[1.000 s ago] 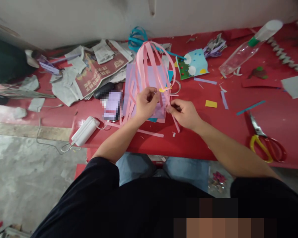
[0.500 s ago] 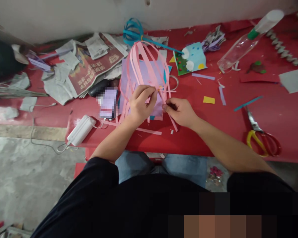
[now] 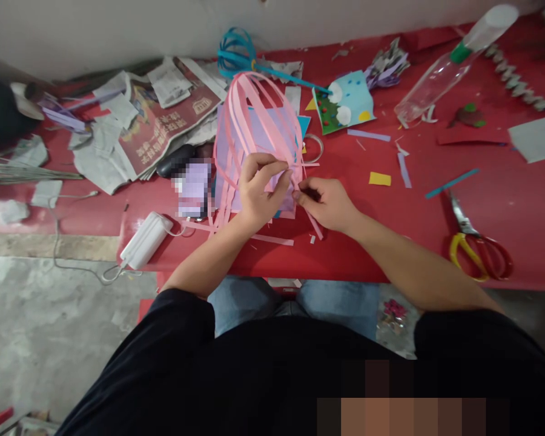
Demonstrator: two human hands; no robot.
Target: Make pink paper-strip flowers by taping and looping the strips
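Note:
Pink paper strips [image 3: 267,124] curve into a round, cage-like shape in front of me, with loose ends trailing down at its left. My left hand [image 3: 261,191] is closed in a pinch at the near right side of this shape, its thumb and index fingertips on a strip. Just to the right, my right hand [image 3: 329,204] pinches a pink paper strip whose tail [image 3: 315,225] hangs below the fingers. Lavender paper sheets [image 3: 227,127] lie beneath the strips. The exact spot under the left fingertips is partly hidden.
A blue strip ball on a stem [image 3: 236,53] and a painted card [image 3: 356,100] lie behind. Scissors [image 3: 465,227], a yellow paper piece [image 3: 380,178] and a clear bottle [image 3: 436,85] are at right. Newspaper [image 3: 163,121], a phone [image 3: 195,189] and a white power bank [image 3: 146,240] are at left.
The view has shifted slightly, so the table items appear a little further left and up. Both hands keep their pinch, and the left fingertips have moved slightly along the strips.

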